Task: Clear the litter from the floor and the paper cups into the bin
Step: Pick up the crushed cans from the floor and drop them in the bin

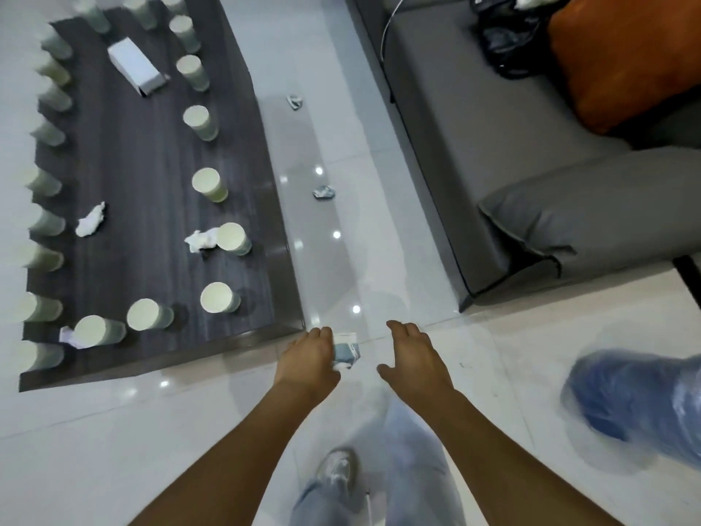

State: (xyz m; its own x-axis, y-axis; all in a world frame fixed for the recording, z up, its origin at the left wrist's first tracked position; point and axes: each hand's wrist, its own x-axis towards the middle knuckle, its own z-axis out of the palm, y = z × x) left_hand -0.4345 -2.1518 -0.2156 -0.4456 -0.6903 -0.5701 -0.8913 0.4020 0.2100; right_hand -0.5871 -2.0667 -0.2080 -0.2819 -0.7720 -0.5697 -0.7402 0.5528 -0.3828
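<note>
Dark wood-grain table [144, 184]: low and rectangular, filling my far left, its near corner just beside my left hand.
Pale green paper cups [209, 180]: lots of them, standing upside down in rows along the table's left and right edges and its near end.
White cardboard box [133, 66]: lying on its side at the table's far end, between the two cup rows.
Crumpled white tissues [91, 219]: one loose wad mid-table, another touching a cup on the right row, a third by the near-left cups.
Glossy white tiled floor [113, 430]: running under me, ceiling lights glinting in it.
Left hand [309, 356]: reaching down, fingers curled round a grey-blue crumpled paper wrapper [346, 353] that pokes out to the right of my knuckles, close to the floor.
Two small grey crumpled scraps [323, 192]: on the floor strip between table and sofa, one near, one [294, 102] farther off, well apart.
Right hand [411, 354]: spread loose, fingers relaxed, holding nothing, near the wrapper but apart from it.
Grey fabric sofa [474, 127]: on my right, orange cushion [622, 62] at its far end.
Blue blurred shape [637, 400]: far right on the floor; I cannot tell what it is.
</note>
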